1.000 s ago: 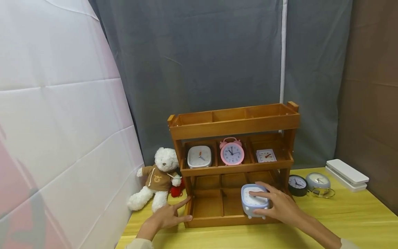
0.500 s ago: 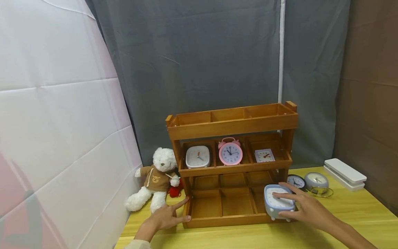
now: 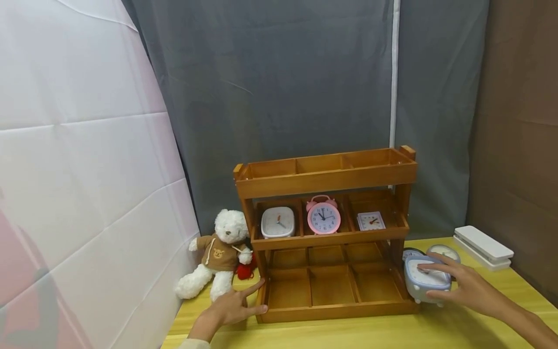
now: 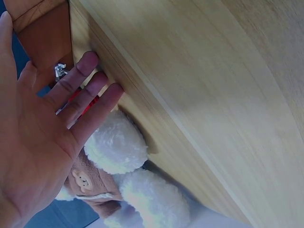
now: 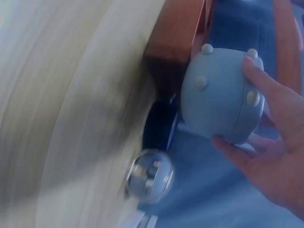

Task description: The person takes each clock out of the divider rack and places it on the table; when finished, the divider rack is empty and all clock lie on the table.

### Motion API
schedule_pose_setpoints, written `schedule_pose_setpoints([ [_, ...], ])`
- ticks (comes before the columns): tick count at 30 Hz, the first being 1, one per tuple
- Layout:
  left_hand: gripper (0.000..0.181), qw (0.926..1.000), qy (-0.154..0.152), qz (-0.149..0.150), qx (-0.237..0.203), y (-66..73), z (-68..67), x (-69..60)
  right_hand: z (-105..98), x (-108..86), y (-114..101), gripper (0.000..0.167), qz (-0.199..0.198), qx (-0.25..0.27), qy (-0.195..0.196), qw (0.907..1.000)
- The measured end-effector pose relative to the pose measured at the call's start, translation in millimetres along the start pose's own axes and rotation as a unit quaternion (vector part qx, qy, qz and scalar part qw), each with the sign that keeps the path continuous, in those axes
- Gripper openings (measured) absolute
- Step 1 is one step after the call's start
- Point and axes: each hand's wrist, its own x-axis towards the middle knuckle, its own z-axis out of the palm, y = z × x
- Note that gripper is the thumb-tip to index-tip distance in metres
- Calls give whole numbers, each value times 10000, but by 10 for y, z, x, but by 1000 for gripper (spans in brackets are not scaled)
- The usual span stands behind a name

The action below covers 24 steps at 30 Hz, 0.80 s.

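My right hand (image 3: 471, 287) grips a light-blue alarm clock (image 3: 424, 292) with a white face, just right of the wooden shelf's lower front corner. Small white knobs stud the clock's body (image 5: 213, 102) in the right wrist view, where thumb and fingers pinch it. At the opposite end, my left hand (image 3: 228, 306) reaches its index finger and thumb to the left side of the three-tier wooden shelf (image 3: 340, 311). Its fingers look straight in the left wrist view, and its palm holds nothing. On the middle tier sit a white clock (image 3: 277, 222), a pink twin-bell clock (image 3: 324, 218) and a small square clock (image 3: 370, 221).
A white teddy bear (image 3: 223, 254) in a brown hoodie leans left of the shelf, beside something red (image 3: 245, 270). Behind the held clock are a black clock (image 3: 410, 253) and a grey clock (image 3: 444, 252), both partly covered. Farther right lies a white slab-like object (image 3: 484, 246).
My right hand has carried the blue clock rightward, from in front of the lower tier's compartments to beyond the shelf's right end. My left hand has stayed at the shelf's left side.
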Motion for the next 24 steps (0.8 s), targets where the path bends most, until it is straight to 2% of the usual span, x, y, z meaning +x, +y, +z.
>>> schedule_pose_setpoints([
  [5, 82, 10000, 16, -5, 7, 4, 3, -12, 39, -117, 314, 63, -344, -28, 214, 9992],
  [10, 81, 10000, 20, -26, 46, 6, 7, -11, 148, -210, 461, 63, -679, 238, 139, 9973],
  [18, 82, 10000, 14, -36, 42, 3, 10, -11, 276, -178, 478, 57, -452, 833, -155, 9954],
  [24, 79, 10000, 6, -22, 19, 0, 13, -10, 306, -141, 506, 56, -438, 861, -164, 9952],
])
